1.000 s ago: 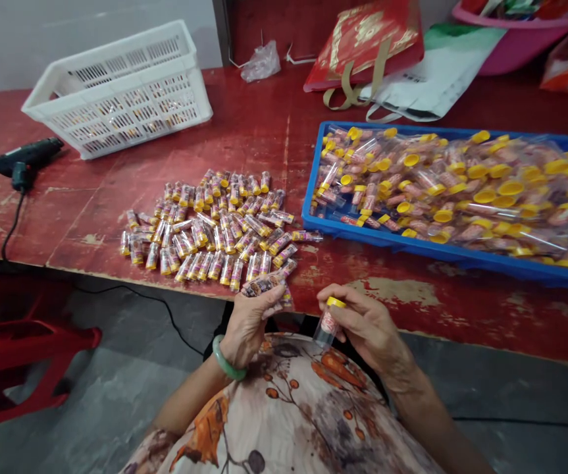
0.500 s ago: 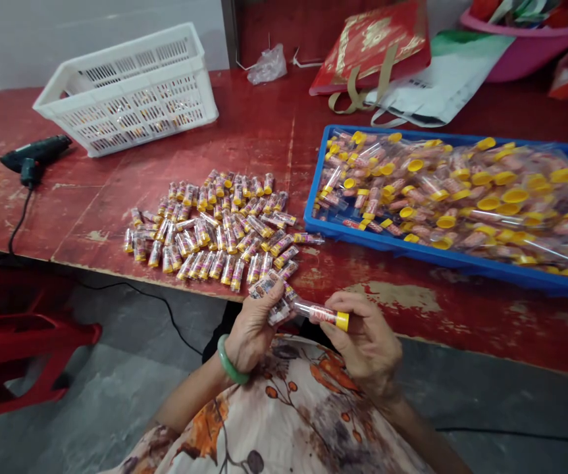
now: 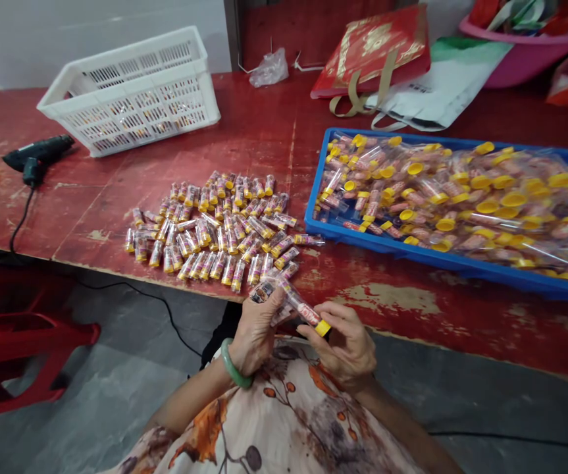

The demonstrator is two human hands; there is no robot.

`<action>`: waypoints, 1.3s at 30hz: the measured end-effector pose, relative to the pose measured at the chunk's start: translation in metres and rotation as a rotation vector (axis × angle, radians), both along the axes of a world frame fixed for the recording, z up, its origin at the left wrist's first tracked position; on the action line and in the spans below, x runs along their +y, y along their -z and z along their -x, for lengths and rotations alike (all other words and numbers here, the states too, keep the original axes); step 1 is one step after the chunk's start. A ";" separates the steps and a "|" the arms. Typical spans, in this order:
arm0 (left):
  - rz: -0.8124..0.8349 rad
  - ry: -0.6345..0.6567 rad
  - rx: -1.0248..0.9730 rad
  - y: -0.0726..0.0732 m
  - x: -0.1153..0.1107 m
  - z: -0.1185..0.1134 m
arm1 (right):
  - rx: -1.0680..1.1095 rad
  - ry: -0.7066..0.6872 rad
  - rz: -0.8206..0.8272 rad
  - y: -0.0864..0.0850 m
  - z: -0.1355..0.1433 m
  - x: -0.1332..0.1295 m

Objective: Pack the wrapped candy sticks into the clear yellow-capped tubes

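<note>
My left hand [image 3: 257, 329], with a green bangle at its wrist, is closed on a bunch of clear printed sleeves [image 3: 262, 291] in front of the table edge. Between thumb and fingers my right hand [image 3: 343, 343] grips the yellow-capped end of a clear tube [image 3: 303, 309] with red and white contents. The tube's far end lies at the sleeves beside my left thumb; whether it is inside one cannot be made out. Many small wrapped tubes with yellow caps [image 3: 218, 265] lie on the red table just beyond my hands.
A blue tray [image 3: 317, 191] of yellow-capped tubes stands right on the red table [image 3: 258, 148]. A white basket [image 3: 130, 99] and a black heat gun [image 3: 37, 155] are back left. Bags [image 3: 382, 46] and a pink basin [image 3: 525, 56] stand behind. Red stools [image 3: 17, 355] are lower left.
My right hand has moved left and slightly down with the tube, bringing it closer to my left hand. The tube now slants more steeply, its far end over the sleeves.
</note>
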State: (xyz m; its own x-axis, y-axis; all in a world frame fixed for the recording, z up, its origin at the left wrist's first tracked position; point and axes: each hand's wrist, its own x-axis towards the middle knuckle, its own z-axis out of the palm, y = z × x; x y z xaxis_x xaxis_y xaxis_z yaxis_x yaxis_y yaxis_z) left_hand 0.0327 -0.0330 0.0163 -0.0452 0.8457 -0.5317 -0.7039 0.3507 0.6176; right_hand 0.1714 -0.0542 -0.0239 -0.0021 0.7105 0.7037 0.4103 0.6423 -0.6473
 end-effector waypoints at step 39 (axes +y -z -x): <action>-0.083 0.176 0.060 0.000 -0.006 0.000 | 0.045 0.061 0.056 -0.023 0.018 0.016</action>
